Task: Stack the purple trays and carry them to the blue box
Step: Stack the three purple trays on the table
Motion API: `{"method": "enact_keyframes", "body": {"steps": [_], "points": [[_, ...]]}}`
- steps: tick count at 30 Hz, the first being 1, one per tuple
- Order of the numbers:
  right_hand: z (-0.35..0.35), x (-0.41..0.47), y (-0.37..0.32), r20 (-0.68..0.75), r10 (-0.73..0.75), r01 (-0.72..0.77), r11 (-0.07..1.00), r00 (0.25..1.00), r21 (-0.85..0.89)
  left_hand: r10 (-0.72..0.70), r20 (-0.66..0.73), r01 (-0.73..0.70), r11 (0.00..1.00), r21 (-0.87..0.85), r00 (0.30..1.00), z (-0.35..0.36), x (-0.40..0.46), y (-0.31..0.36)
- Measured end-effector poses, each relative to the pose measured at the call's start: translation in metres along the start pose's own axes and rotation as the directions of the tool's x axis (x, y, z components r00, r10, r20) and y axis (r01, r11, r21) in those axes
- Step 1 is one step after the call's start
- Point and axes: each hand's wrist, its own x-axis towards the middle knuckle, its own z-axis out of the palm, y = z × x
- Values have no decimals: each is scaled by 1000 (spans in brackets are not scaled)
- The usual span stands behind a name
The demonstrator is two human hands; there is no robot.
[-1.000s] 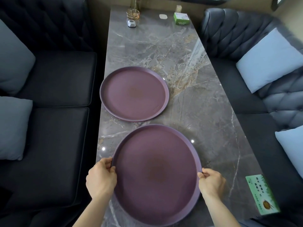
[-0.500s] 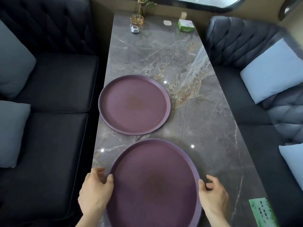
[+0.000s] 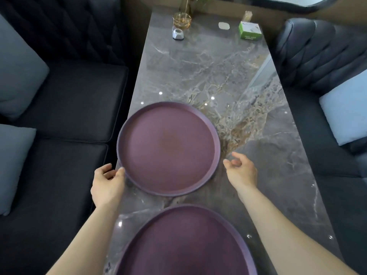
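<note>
**A:** So what are you standing over?

**B:** You're looking down a long grey marble-patterned bench (image 3: 248,175), veined white and gold, glossy enough to catch small points of light. Dark tufted sofas run along both sides. Pale blue cushions (image 3: 17,70) lean on the left one, and another pale cushion (image 3: 345,114) sits on the right.

**A:** And the trays?

**B:** Two round purple ones. The far tray (image 3: 168,148) lies flat near the bench's left edge, around mid-length. The near tray (image 3: 184,245) lies closer to you, cut off by the bottom of the view. They are apart, with bare marble between them, not stacked.

**A:** Your hands?

**B:** Your left hand (image 3: 107,185) is at the far tray's lower left rim, fingers loosely curled, thumb touching or almost touching the edge; you cannot tell whether it has a real hold. Your right hand (image 3: 241,171) is just beside the tray's right rim, clear of it, fingers spread and half curled, holding nothing.

**A:** Anything at the far end?

**B:** An amber glass dish (image 3: 181,20), a small white faceted object (image 3: 178,34) in front of it, a flat white pad (image 3: 224,26) and a green box (image 3: 249,32). The wall runs behind them.
</note>
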Motion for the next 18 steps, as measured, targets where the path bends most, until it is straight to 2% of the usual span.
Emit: {"method": "enact_keyframes", "body": {"steps": [8, 11, 14, 18], "points": [[39, 45, -38, 177, 60, -96, 975, 982, 202, -8, 113, 0, 998, 63, 994, 32, 42, 30], [44, 45, -44, 203, 50, -105, 957, 978, 270, 18, 100, -29, 994, 109, 995, 34, 42, 30], [43, 39, -43, 137, 36, -71, 964, 990, 258, 41, 79, -51, 990, 132, 996, 29, 33, 28], [28, 25, -33, -9, 70, -67, 979, 998, 194, 44, 53, -48, 996, 72, 998, 15, 19, 29]]}}
